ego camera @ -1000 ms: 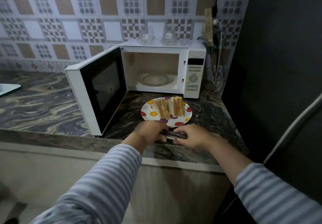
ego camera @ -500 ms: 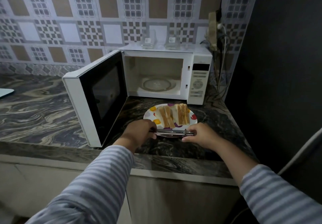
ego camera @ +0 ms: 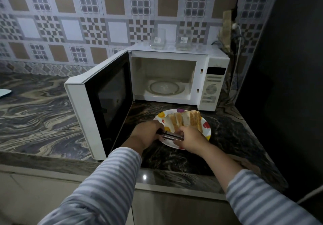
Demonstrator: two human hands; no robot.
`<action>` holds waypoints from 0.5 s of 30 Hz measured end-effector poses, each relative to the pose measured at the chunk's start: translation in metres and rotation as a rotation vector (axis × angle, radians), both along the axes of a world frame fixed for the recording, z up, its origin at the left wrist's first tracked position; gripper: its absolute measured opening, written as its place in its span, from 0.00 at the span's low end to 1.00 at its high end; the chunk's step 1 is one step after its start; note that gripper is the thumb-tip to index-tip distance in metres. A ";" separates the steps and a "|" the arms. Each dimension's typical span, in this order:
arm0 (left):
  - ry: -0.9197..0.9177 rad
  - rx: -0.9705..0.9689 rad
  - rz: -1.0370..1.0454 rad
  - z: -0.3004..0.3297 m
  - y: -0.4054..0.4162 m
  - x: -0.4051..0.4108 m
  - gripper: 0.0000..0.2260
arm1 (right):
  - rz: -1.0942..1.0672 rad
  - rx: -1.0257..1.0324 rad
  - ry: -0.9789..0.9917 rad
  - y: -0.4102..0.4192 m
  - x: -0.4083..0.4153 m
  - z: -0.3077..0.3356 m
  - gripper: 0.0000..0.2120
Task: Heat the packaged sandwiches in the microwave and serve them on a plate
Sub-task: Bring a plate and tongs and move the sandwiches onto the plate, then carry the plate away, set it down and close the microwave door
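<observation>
A white plate with coloured dots [ego camera: 207,126] sits on the dark marble counter in front of the white microwave [ego camera: 212,77]. Several sandwich halves [ego camera: 185,120] stand on edge on it. The microwave door [ego camera: 104,100] hangs wide open to the left, and the glass turntable [ego camera: 166,88] inside is bare. My left hand [ego camera: 146,133] grips the dark handle of a knife [ego camera: 170,135] over the plate's near edge. My right hand [ego camera: 189,139] pinches the metal blade end, just in front of the sandwiches.
Two clear glass containers [ego camera: 158,38] [ego camera: 183,40] stand on top of the microwave. Cables and a wall plug [ego camera: 234,27] hang at the right beside a dark wall. A pale board's corner [ego camera: 4,92] lies on the counter [ego camera: 35,116] at far left.
Both hands, holding the knife between them, moved forward from the counter's front edge to over the plate's near rim, close to the sandwiches. The camera also came closer.
</observation>
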State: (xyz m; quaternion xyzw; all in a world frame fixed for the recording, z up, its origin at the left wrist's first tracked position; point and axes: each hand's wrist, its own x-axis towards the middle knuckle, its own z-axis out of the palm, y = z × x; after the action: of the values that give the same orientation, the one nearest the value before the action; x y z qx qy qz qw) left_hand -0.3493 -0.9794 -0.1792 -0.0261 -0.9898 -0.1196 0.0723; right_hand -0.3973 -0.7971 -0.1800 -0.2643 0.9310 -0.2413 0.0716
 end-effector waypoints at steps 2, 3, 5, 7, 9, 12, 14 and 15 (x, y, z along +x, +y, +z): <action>0.046 0.016 0.011 -0.003 -0.009 -0.007 0.16 | -0.051 -0.003 0.070 -0.008 -0.004 -0.007 0.14; 0.085 0.018 0.020 -0.006 -0.012 -0.010 0.20 | -0.089 -0.019 0.094 -0.013 -0.005 -0.012 0.14; 0.188 0.029 0.048 -0.013 -0.015 -0.016 0.27 | -0.156 -0.052 0.138 -0.020 -0.007 -0.024 0.13; 0.236 0.068 0.132 -0.025 -0.015 -0.018 0.30 | -0.202 -0.082 0.178 -0.027 -0.008 -0.038 0.12; 0.190 0.136 0.246 -0.038 -0.012 -0.017 0.30 | -0.257 -0.125 0.187 -0.033 -0.007 -0.050 0.11; 0.061 0.233 0.340 -0.053 -0.006 -0.016 0.28 | -0.320 -0.129 0.221 -0.040 -0.004 -0.064 0.11; -0.023 0.290 0.340 -0.060 -0.001 -0.016 0.27 | -0.347 -0.101 0.269 -0.040 0.000 -0.068 0.13; -0.057 0.312 0.338 -0.063 0.001 -0.016 0.27 | -0.353 -0.102 0.290 -0.038 0.001 -0.068 0.14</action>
State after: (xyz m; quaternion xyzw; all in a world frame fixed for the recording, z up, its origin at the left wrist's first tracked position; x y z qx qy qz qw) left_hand -0.3649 -0.9787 -0.2420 0.1551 -0.9513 -0.2581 0.0664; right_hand -0.3959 -0.8347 -0.2476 -0.1323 0.9499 -0.2565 -0.1196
